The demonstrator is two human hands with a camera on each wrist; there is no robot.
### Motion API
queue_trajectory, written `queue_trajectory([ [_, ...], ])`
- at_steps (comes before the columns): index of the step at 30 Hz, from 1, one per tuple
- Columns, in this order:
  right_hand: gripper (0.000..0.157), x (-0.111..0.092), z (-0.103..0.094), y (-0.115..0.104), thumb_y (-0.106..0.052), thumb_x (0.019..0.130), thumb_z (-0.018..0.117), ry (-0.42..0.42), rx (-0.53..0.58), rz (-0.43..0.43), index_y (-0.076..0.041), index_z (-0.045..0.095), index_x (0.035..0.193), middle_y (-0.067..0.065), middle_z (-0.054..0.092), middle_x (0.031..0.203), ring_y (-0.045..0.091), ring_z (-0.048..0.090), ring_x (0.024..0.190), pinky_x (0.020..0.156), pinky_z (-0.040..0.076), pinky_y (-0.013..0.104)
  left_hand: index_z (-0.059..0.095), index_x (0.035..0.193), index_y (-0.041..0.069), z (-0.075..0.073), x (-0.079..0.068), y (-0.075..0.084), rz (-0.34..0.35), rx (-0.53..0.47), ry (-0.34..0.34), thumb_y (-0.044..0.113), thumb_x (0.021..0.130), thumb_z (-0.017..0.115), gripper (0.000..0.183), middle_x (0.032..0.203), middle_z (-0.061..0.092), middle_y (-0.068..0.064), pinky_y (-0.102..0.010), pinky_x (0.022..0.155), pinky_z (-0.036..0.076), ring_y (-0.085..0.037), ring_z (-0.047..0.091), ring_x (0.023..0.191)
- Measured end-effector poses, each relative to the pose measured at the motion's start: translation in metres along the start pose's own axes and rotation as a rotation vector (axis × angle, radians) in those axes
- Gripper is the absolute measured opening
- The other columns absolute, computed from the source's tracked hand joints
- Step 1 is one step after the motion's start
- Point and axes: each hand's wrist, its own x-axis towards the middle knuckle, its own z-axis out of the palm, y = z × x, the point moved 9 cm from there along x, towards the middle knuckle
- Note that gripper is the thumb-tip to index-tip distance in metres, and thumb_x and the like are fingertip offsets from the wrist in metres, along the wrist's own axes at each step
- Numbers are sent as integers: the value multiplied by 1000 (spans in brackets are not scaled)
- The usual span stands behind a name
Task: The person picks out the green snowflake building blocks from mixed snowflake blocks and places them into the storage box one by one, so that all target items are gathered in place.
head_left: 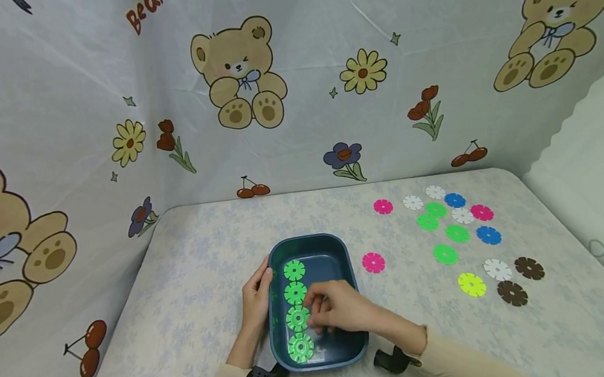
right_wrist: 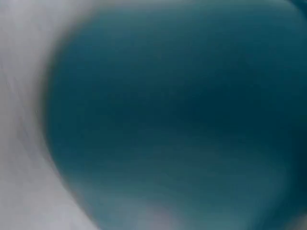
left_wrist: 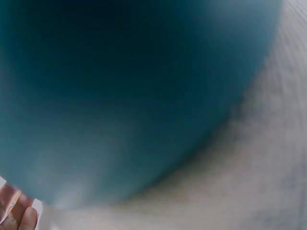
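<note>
A dark blue-green tray (head_left: 341, 354) sits on the table in front of me. Inside it, along the left side, several green notched plastic discs (head_left: 297, 318) form a column from front to back. My left hand (head_left: 256, 302) holds the tray's left wall, thumb at the rim. Over the tray's interior, my right hand (head_left: 341, 307) has bent fingers, their tips right beside the middle green discs; no disc shows between thumb and forefinger. The tray's blurred wall (left_wrist: 96, 158) fills most of the left wrist view, with some fingers (left_wrist: 28, 218) at the lower left corner.
Loose notched discs lie right of the tray: a pink disc (head_left: 373, 262) nearest it, then green (head_left: 445, 254), white (head_left: 498, 269), blue (head_left: 489, 235), yellow (head_left: 472, 284) and brown ones (head_left: 512, 293). A bear-print curtain (head_left: 298, 152) hangs behind the table (head_left: 195, 271).
</note>
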Motion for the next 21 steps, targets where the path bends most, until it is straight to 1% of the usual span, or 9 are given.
queue_trajectory([
  [2,19,-7,-25,-1,-8,86,74,61,0,8,1,64,100,8,64,77,31,69,64,51,56,30,48,145,10,1,0,0,1,6,-2,24,104,48,43,150,45,-7,-15,104,39,-24,39,141],
  [4,22,-16,-55,4,-11,87,74,141,-32,41,0,64,103,8,64,80,31,69,66,51,54,30,48,145,10,1,0,0,4,13,-2,24,104,48,43,151,44,-8,-16,105,40,-25,39,141],
  [7,26,-31,-100,23,-13,87,74,249,-114,133,0,64,107,7,64,84,27,68,68,52,51,28,48,145,11,1,0,-1,1,16,-2,24,104,48,43,151,44,-7,-16,105,40,-23,39,141],
  [10,32,-49,-142,49,-16,87,73,320,-204,234,2,63,112,8,64,87,24,64,70,56,51,28,48,145,13,0,0,-2,-8,8,-5,25,104,48,43,151,44,-4,-13,105,38,-20,38,142],
  [13,41,-68,-177,75,-21,89,72,357,-272,329,4,60,119,11,62,95,22,60,77,61,51,28,47,146,12,-1,0,-2,-6,13,-11,25,105,48,44,152,43,-5,-13,106,37,-21,38,142],
  [16,52,-88,-205,99,-29,89,73,382,-314,428,4,57,125,17,61,104,23,58,85,65,52,28,47,146,11,-1,0,-2,-6,11,-12,25,105,47,44,152,43,-5,-12,105,37,-21,37,142],
  [18,57,-99,-219,112,-32,89,72,389,-325,487,4,55,129,21,59,110,27,58,90,68,53,29,47,146,12,0,0,-2,-7,4,-13,25,105,48,43,152,43,-5,-10,103,37,-21,37,142],
  [21,62,-112,-234,129,-35,89,71,383,-334,553,5,51,132,28,56,119,34,58,97,71,54,34,47,146,11,0,1,-2,-1,-7,-12,24,105,48,43,152,43,-6,-8,101,37,-21,37,142],
])
